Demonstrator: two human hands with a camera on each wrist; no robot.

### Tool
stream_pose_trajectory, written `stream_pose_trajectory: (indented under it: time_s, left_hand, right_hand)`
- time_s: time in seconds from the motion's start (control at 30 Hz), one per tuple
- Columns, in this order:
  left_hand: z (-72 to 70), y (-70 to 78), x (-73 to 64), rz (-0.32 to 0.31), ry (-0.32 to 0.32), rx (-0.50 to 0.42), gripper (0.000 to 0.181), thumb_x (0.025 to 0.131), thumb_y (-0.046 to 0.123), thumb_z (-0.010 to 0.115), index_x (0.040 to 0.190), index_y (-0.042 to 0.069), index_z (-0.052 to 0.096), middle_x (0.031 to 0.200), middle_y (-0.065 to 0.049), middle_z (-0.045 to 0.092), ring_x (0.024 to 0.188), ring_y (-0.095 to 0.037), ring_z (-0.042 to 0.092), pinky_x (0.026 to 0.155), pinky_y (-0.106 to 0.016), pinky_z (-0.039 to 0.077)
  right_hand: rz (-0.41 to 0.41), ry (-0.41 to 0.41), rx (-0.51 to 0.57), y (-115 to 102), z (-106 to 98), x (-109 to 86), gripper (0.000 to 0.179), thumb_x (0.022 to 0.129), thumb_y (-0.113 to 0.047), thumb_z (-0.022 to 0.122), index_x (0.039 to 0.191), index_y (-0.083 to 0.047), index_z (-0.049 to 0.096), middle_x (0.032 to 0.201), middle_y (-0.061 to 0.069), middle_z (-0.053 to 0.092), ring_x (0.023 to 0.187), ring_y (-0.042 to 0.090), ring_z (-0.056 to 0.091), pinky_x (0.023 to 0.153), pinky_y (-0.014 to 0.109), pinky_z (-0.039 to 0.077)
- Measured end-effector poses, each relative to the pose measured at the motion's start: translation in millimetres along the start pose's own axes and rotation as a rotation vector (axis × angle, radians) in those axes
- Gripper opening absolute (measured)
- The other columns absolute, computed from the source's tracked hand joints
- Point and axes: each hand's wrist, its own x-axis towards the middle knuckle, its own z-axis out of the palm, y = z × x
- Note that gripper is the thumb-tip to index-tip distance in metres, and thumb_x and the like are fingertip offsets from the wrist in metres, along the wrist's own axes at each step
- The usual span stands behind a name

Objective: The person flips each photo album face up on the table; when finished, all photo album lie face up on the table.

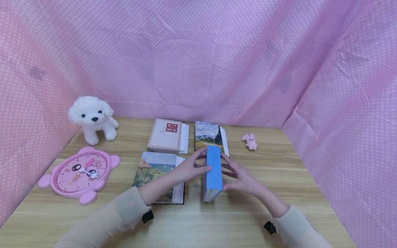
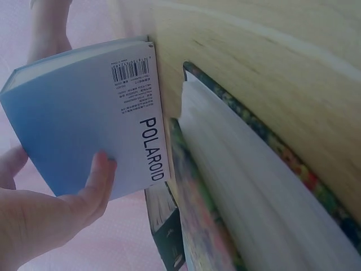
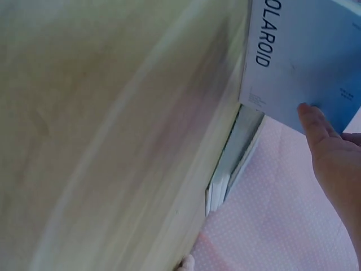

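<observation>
A thick blue photo album [image 1: 214,168] is upright with its spine on top and its page edges downward, at the middle of the table. Its cover [image 2: 84,124] carries a barcode and the word POLAROID. My left hand [image 1: 192,167] holds it from the left, thumb on the cover and other fingers toward the far end. From the right, my right hand [image 1: 242,176] holds the opposite cover, fingers spread along it. Beside my left forearm lies an album with a painted landscape [image 1: 155,165]. Whether the blue album's lower edge touches the table is unclear.
Behind lie a cream album with red squares [image 1: 164,134] and another painted album [image 1: 207,132]. A white plush dog [image 1: 96,119] and a pink clock [image 1: 80,172] are at the left. A small pink toy [image 1: 250,141] lies right. Pink dotted cloth [image 1: 198,62] encloses the table [image 1: 279,165].
</observation>
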Motion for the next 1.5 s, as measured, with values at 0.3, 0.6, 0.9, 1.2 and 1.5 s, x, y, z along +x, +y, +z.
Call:
stream_pose_trajectory:
  time_s: [0.3,0.6,0.9,1.2,1.5]
  left_hand:
    - [-6.1,-2.0,-6.2,-0.010,-0.006,-0.084,0.078,0.089,0.029,0.066,0.151,0.029,0.020,0.149,-0.020,0.031,0.108,-0.036,0.060,0.083,-0.044,0.056]
    - [-7.0,-2.4,-6.4,-0.002,0.017,-0.111,0.072,0.090,0.021,0.065,0.150,0.025,0.025,0.148,-0.022,0.033,0.100,-0.032,0.064,0.084,-0.046,0.055]
    - [-1.8,0.9,-7.4,0.004,0.058,-0.080,0.073,0.090,0.021,0.066,0.150,0.026,0.024,0.149,-0.020,0.031,0.113,-0.040,0.057,0.087,-0.043,0.054]
    - [5.0,-6.9,1.4,0.016,0.049,-0.132,0.077,0.088,0.022,0.068,0.150,0.026,0.023,0.150,-0.021,0.028,0.119,-0.046,0.050,0.090,-0.045,0.052]
    - [8.9,-14.0,0.8,-0.023,0.030,-0.157,0.078,0.088,0.018,0.068,0.151,0.019,0.022,0.149,-0.026,0.026,0.123,-0.047,0.046,0.091,-0.049,0.051]
  right_hand:
    - [0.052,-0.013,-0.048,-3.4,19.5,1.7,0.115,0.071,-0.016,0.083,0.153,-0.019,0.004,0.157,0.016,0.014,0.128,0.040,0.044,0.095,0.044,0.049]
    - [0.107,0.025,-0.086,-6.2,28.8,6.3,0.118,0.070,-0.026,0.084,0.153,-0.027,0.001,0.157,0.014,0.014,0.125,0.039,0.047,0.086,0.040,0.055]
    - [0.096,0.055,-0.187,-11.0,25.8,8.0,0.118,0.066,-0.033,0.086,0.153,-0.026,0.006,0.154,0.013,0.021,0.122,0.037,0.049,0.081,0.035,0.057]
    - [0.096,0.060,-0.366,-14.3,16.9,5.4,0.115,0.066,-0.046,0.083,0.153,-0.021,0.013,0.151,0.012,0.024,0.123,0.034,0.047,0.082,0.037,0.057]
    - [0.116,0.025,-0.382,-13.6,17.5,5.0,0.111,0.064,-0.049,0.083,0.150,-0.013,0.022,0.151,0.015,0.023,0.126,0.039,0.042,0.080,0.043,0.056]
